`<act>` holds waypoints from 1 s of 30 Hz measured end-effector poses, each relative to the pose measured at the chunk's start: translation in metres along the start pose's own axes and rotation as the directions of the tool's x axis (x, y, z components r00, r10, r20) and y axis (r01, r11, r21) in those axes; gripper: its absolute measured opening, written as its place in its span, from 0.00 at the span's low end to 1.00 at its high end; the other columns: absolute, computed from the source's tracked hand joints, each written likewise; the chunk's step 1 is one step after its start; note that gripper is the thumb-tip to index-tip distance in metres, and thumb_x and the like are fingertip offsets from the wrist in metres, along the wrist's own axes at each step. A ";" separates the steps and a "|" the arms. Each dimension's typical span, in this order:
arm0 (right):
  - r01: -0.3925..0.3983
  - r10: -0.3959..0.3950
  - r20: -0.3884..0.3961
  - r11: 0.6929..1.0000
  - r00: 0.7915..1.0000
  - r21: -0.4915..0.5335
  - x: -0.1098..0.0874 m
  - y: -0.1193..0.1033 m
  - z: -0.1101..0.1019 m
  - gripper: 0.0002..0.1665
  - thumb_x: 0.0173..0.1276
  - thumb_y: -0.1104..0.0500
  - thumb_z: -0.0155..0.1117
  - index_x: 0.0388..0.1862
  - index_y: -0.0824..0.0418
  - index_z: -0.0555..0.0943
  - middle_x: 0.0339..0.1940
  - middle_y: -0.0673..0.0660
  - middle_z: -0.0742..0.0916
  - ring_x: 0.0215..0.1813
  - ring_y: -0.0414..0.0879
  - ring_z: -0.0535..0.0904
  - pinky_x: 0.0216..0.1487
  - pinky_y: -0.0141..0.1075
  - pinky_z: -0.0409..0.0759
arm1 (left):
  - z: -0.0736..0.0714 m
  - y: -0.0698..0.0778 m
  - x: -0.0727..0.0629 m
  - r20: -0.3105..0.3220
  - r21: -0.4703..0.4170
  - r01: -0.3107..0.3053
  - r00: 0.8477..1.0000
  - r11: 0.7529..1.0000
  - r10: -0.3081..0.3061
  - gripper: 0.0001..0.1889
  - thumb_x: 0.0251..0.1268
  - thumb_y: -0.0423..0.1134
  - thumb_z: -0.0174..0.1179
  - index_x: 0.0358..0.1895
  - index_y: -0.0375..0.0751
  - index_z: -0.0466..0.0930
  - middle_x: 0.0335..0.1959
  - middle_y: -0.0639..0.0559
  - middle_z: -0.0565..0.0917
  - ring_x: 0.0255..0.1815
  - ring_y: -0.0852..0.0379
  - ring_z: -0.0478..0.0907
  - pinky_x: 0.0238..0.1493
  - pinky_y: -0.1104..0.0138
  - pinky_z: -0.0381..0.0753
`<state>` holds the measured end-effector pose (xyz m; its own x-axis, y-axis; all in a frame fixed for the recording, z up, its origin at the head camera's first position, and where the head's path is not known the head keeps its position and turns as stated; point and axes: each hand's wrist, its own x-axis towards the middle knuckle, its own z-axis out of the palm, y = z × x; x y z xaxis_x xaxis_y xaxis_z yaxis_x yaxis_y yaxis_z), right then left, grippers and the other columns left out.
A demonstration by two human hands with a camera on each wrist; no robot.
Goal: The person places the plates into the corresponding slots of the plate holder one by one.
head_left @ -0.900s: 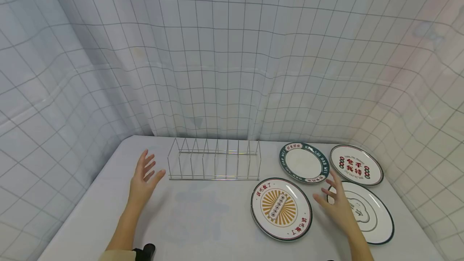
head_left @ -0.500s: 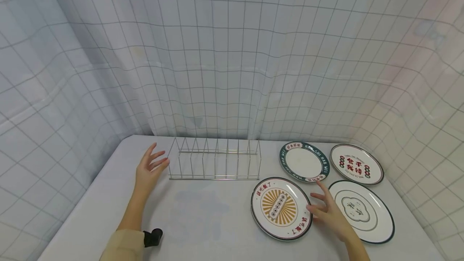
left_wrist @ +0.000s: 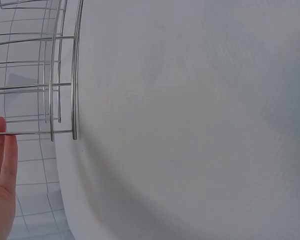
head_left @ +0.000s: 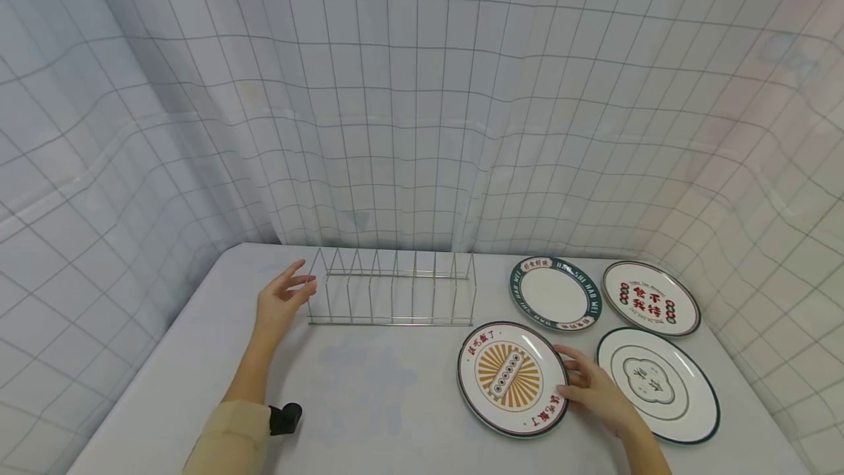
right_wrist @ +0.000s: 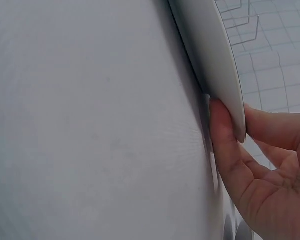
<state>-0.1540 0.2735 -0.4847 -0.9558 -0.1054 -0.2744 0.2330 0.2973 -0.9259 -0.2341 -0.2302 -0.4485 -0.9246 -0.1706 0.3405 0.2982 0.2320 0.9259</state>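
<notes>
In the head view a white plate [head_left: 478, 387] with a dark rim and an orange sunburst lies front right of the middle. My right hand [head_left: 593, 391] pinches its right edge. In the right wrist view the plate's pale underside [right_wrist: 207, 50] shows, with a finger and thumb on opposite faces of the rim. A silver wire dish rack [head_left: 391, 324] stands at the back of the table. My left hand [head_left: 280, 306] is at the rack's left end. The left wrist view has two straight fingers [left_wrist: 8, 165] up against the rack's end wire [left_wrist: 35, 133].
Three more plates lie at the right: a green-rimmed one [head_left: 554, 295], one with red lettering [head_left: 620, 270], and a white oval one [head_left: 692, 402] close to my right forearm. A grid-patterned curtain [head_left: 395, 130] hangs behind the white table [head_left: 369, 402].
My right hand has moved left from over the oval plate and taken hold of the sunburst plate's rim. My left hand has moved right to the rack's end.
</notes>
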 end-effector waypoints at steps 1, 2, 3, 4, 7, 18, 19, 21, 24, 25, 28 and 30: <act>0.004 -0.004 0.012 1.000 1.000 0.009 0.001 0.001 -0.001 0.42 0.56 0.70 0.63 0.69 0.61 0.58 0.56 0.68 0.69 0.44 0.49 0.76 0.39 0.38 0.82 | 0.001 0.000 0.001 0.004 0.007 -0.001 1.000 1.000 0.001 0.25 0.61 0.32 0.59 0.62 0.31 0.67 0.44 0.29 0.79 0.29 0.69 0.80 0.35 0.78 0.80; 0.008 -0.009 0.032 1.000 0.999 0.023 0.001 0.002 -0.002 0.42 0.56 0.70 0.63 0.69 0.62 0.58 0.56 0.69 0.69 0.45 0.49 0.76 0.39 0.39 0.82 | 0.001 -0.001 0.001 0.007 0.012 0.000 1.000 1.000 0.000 0.24 0.61 0.33 0.59 0.61 0.31 0.68 0.43 0.29 0.79 0.28 0.68 0.81 0.34 0.78 0.80; 0.010 -0.012 0.048 0.999 0.999 0.039 0.001 0.003 -0.003 0.42 0.56 0.69 0.63 0.69 0.62 0.58 0.57 0.69 0.69 0.45 0.48 0.76 0.40 0.39 0.82 | 0.002 -0.002 0.002 0.009 0.011 0.004 1.000 1.000 -0.004 0.23 0.62 0.33 0.59 0.60 0.30 0.69 0.43 0.30 0.79 0.28 0.67 0.81 0.34 0.78 0.81; 0.012 -0.016 0.074 0.998 0.997 0.060 0.001 0.004 -0.004 0.42 0.57 0.68 0.63 0.69 0.63 0.57 0.58 0.71 0.69 0.46 0.48 0.76 0.41 0.39 0.82 | 0.002 -0.002 0.003 0.014 0.013 0.008 1.000 1.000 -0.009 0.22 0.62 0.34 0.58 0.59 0.30 0.70 0.43 0.30 0.79 0.28 0.66 0.81 0.34 0.78 0.81; 0.003 -0.022 0.142 0.991 0.990 0.134 0.000 0.007 -0.008 0.42 0.58 0.66 0.63 0.70 0.61 0.57 0.62 0.73 0.66 0.49 0.46 0.76 0.44 0.39 0.81 | 0.003 -0.004 0.004 0.029 0.020 0.034 0.999 0.999 -0.035 0.21 0.64 0.35 0.56 0.58 0.29 0.70 0.45 0.28 0.77 0.28 0.66 0.81 0.35 0.77 0.81; -0.064 -0.046 0.321 0.944 0.946 0.324 0.001 0.011 -0.014 0.39 0.62 0.69 0.58 0.67 0.39 0.64 0.47 0.56 0.80 0.41 0.45 0.79 0.40 0.31 0.81 | 0.001 -0.003 0.003 0.079 0.074 0.078 0.993 0.994 -0.084 0.21 0.68 0.37 0.51 0.61 0.30 0.68 0.48 0.28 0.76 0.30 0.63 0.81 0.36 0.76 0.81; -0.064 -0.057 0.337 0.940 0.940 0.336 0.001 0.012 -0.014 0.39 0.62 0.69 0.58 0.66 0.38 0.64 0.46 0.56 0.80 0.41 0.45 0.79 0.41 0.32 0.81 | 0.001 -0.004 0.003 0.079 0.077 0.081 0.993 0.994 -0.087 0.21 0.68 0.38 0.51 0.61 0.30 0.68 0.48 0.28 0.77 0.30 0.62 0.81 0.36 0.76 0.81; -0.067 -0.076 0.369 0.931 0.926 0.360 0.002 0.012 -0.014 0.39 0.63 0.70 0.56 0.66 0.36 0.64 0.46 0.57 0.80 0.43 0.45 0.79 0.43 0.33 0.81 | 0.001 -0.004 0.003 0.082 0.084 0.083 0.993 0.993 -0.090 0.22 0.68 0.38 0.51 0.61 0.30 0.67 0.47 0.28 0.77 0.30 0.62 0.81 0.37 0.76 0.80; -0.070 -0.106 0.409 0.917 0.906 0.394 0.002 0.013 -0.015 0.40 0.64 0.72 0.54 0.67 0.36 0.63 0.49 0.58 0.78 0.45 0.46 0.79 0.46 0.35 0.81 | 0.001 -0.003 0.003 0.086 0.073 0.095 0.991 0.993 -0.101 0.22 0.68 0.38 0.51 0.62 0.31 0.67 0.46 0.29 0.78 0.29 0.62 0.81 0.38 0.75 0.80; -0.071 -0.115 0.419 0.913 0.901 0.402 0.001 0.014 -0.015 0.41 0.64 0.72 0.53 0.67 0.36 0.62 0.49 0.58 0.78 0.46 0.46 0.78 0.47 0.36 0.81 | 0.001 -0.003 0.002 0.087 0.065 0.100 0.991 0.993 -0.105 0.22 0.68 0.38 0.51 0.62 0.31 0.67 0.45 0.29 0.78 0.29 0.61 0.81 0.38 0.76 0.80; -0.068 -0.144 0.439 0.899 0.887 0.432 0.001 0.015 -0.015 0.41 0.65 0.73 0.51 0.69 0.38 0.59 0.52 0.58 0.77 0.48 0.47 0.77 0.48 0.37 0.80 | 0.001 -0.002 0.002 0.085 0.038 0.113 0.990 0.993 -0.116 0.22 0.67 0.37 0.52 0.62 0.31 0.67 0.42 0.32 0.80 0.28 0.60 0.81 0.38 0.76 0.80; -0.064 -0.162 0.445 0.890 0.881 0.451 0.000 0.015 -0.015 0.42 0.65 0.73 0.51 0.70 0.39 0.57 0.53 0.58 0.76 0.49 0.47 0.77 0.49 0.37 0.80 | 0.001 -0.003 0.002 0.085 0.031 0.111 0.990 0.993 -0.113 0.22 0.68 0.36 0.52 0.61 0.30 0.67 0.40 0.34 0.82 0.28 0.60 0.81 0.38 0.76 0.80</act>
<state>-0.1534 0.2923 -0.4949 -0.7999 -0.5633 -0.2070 0.3492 -0.1563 -0.9239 -0.2370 -0.2299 -0.4505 -0.9692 -0.1137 0.2187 0.1866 0.2411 0.9524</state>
